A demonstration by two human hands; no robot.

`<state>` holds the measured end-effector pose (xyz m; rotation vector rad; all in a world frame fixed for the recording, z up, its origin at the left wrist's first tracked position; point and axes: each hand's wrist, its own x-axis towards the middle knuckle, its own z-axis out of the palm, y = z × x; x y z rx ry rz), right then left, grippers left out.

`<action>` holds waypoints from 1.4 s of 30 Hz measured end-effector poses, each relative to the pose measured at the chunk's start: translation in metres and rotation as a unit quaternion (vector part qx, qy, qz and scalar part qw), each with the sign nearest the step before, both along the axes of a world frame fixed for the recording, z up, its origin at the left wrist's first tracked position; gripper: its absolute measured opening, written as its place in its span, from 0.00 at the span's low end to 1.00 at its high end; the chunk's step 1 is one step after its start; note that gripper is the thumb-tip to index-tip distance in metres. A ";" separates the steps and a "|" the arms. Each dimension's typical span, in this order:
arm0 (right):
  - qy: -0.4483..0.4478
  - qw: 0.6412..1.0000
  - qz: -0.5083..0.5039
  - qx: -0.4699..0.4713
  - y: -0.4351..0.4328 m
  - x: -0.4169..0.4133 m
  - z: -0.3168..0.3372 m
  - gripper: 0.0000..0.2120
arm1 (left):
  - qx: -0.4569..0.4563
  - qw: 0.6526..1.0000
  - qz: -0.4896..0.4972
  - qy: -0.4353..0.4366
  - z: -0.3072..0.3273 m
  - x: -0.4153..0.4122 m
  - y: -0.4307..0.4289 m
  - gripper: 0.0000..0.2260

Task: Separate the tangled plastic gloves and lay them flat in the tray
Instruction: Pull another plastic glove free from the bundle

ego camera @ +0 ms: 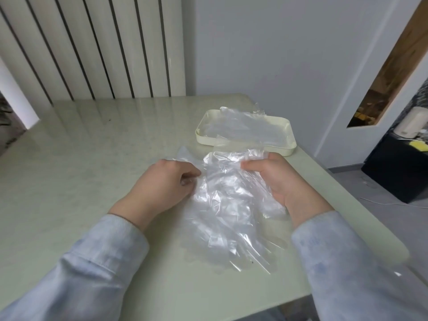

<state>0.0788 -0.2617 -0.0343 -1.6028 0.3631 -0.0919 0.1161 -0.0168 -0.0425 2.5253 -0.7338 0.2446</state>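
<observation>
Tangled gloves (pixel 229 205): a crumpled heap of clear film on the bench (pixel 92 147), on the near side of the tray (pixel 199 135), its top edge almost at the tray's near wall.
Right hand (pixel 275 179): near the tray's near-right corner; grip closed, fingers curled round a bunch of film at the top of the heap.
Left hand (pixel 162 184): nearer than the tray's left end; grip pinches the heap's left edge.
Laid gloves (pixel 245 128): clear film spread inside the tray, one edge lapping over its near wall.
Sleeves (pixel 92 262): pale blue, on both forearms.
Slatted panel (pixel 92 42): upright, behind and left of the tray.
</observation>
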 end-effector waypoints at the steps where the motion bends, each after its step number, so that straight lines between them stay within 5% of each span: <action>1: -0.002 1.000 -0.001 0.002 -0.001 0.001 -0.001 0.11 | -0.010 1.000 0.012 0.001 0.001 0.000 0.000 0.12; 7: -0.005 1.000 -0.001 0.002 -0.001 0.001 0.000 0.08 | -0.061 0.996 0.058 0.022 0.002 0.004 0.005 0.05; 11: -0.001 1.000 -0.002 -0.010 -0.001 0.001 0.000 0.09 | -0.196 0.972 0.130 -0.026 0.009 0.008 0.006 0.05; 14: -0.008 1.000 0.004 -0.009 -0.001 0.001 -0.001 0.11 | -0.398 0.907 0.108 0.092 0.022 0.001 0.002 0.09; 17: -0.015 1.000 0.017 -0.007 0.001 -0.001 0.001 0.12 | -0.533 0.789 -0.009 0.306 0.039 -0.014 -0.004 0.10; 24: -0.055 0.994 0.066 0.066 0.004 -0.006 0.006 0.10 | -0.585 0.641 -0.050 0.494 0.055 -0.042 -0.017 0.11; 29: -0.022 0.996 0.032 0.086 0.004 -0.002 0.002 0.12 | -0.520 0.669 0.008 0.531 0.036 -0.030 -0.026 0.09; 31: -0.005 0.994 0.040 0.106 0.000 -0.003 0.002 0.05 | -0.515 0.663 0.020 0.543 0.028 -0.022 -0.026 0.13; 35: -0.009 0.999 0.042 0.014 0.003 -0.006 0.005 0.07 | -0.547 0.638 0.014 0.542 0.026 -0.016 -0.024 0.14; 39: -0.016 0.999 0.044 0.000 0.005 -0.008 0.006 0.08 | -0.619 0.672 0.064 0.401 0.034 -0.006 -0.012 0.07; 42: -0.018 0.999 0.037 -0.012 0.006 -0.008 0.007 0.08 | -0.724 0.607 0.085 0.315 0.036 0.003 0.000 0.10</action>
